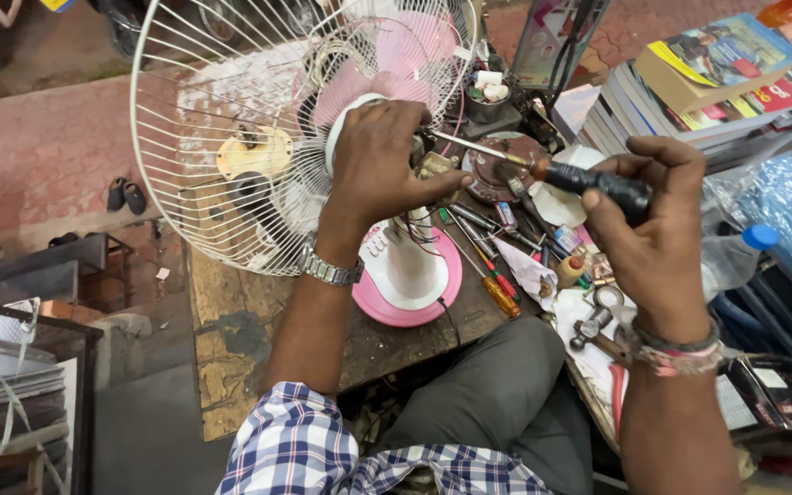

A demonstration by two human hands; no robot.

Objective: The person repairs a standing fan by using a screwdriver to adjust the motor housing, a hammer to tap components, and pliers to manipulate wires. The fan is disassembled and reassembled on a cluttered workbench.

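The left hand [379, 160] is closed over the back of the motor housing [350, 124] of a pink and white table fan [396, 220], fingers curled around it and the thumb stretched out to the right; a metal wristwatch [327, 269] sits on that wrist. The right hand [657, 225] is wrapped in a fist around the black handle of a long screwdriver [561, 174], whose thin shaft runs left so that its tip lies at the rear of the motor, just beside the left fingers. Bead bracelets [680, 353] circle the right wrist.

The fan stands near the middle of a worn wooden workbench [231, 330], on a round pink base [410, 284], with its white wire guard [258, 128] facing far and left and the pink blades [405, 55] showing behind the wires. Loose wires hang from the motor down the white stem.

To the right of the base lie several small screwdrivers [497, 284] with orange and red handles, a round brown motor part [501, 170], and small bottles and fittings on a white cloth. Far right, a stack of books [689, 82] rests on the bench edge, with a plastic bottle with a blue cap [735, 257] nearer. A pair of dark sandals [126, 195] sits on the red paving to the left.
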